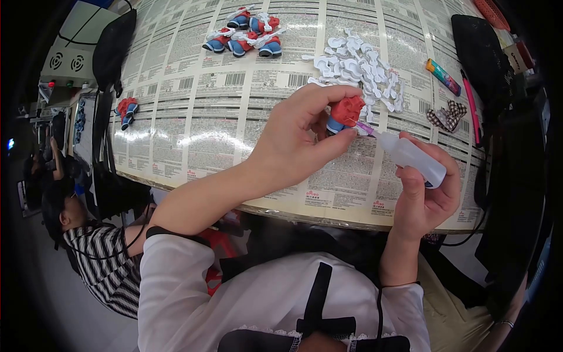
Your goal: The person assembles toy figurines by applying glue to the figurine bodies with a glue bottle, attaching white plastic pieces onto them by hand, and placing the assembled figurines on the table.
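My left hand [302, 138] pinches a small red and blue toy figure piece [344, 113] above the table. My right hand [425, 196] grips a translucent squeeze bottle [412, 157], and its purple nozzle tip touches the red part of the figure. Behind the hands lies a heap of small white plastic parts [360, 67]. At the far middle sits a cluster of several red and blue figures with white parts on them [246, 34]. One more red and blue figure [126, 110] lies alone at the left side of the table.
The table [205, 117] is covered with printed label sheets. A colourful tube [443, 76], a pink pen [472, 105] and a checked bow [447, 115] lie at the right. A black bag [478, 44] sits far right. A person in a striped shirt [97, 258] sits lower left.
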`<action>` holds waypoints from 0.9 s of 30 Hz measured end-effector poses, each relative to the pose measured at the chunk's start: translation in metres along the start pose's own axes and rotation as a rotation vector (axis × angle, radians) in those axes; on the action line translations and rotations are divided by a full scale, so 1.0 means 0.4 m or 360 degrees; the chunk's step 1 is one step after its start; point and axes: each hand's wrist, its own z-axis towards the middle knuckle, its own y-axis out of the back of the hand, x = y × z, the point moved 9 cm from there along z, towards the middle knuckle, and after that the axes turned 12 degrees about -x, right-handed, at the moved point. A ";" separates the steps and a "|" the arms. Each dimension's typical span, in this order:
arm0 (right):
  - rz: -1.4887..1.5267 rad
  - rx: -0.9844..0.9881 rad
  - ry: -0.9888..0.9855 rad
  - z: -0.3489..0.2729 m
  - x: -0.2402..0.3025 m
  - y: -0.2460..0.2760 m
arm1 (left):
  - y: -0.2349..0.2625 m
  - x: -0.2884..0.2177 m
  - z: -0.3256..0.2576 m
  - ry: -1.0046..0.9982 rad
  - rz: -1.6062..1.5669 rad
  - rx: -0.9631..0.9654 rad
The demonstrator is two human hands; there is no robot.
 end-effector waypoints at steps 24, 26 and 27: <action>0.0223 -0.0101 -0.0134 0.043 -0.023 0.010 | 0.014 0.012 0.004 0.0361 -0.0354 -0.0104; 0.0248 -0.0101 -0.0172 0.049 -0.032 -0.002 | 0.041 0.016 0.011 0.0357 -0.0379 -0.0248; 0.0033 -0.0009 -0.0321 0.044 -0.056 -0.017 | 0.054 0.018 0.014 0.0354 -0.0390 -0.0320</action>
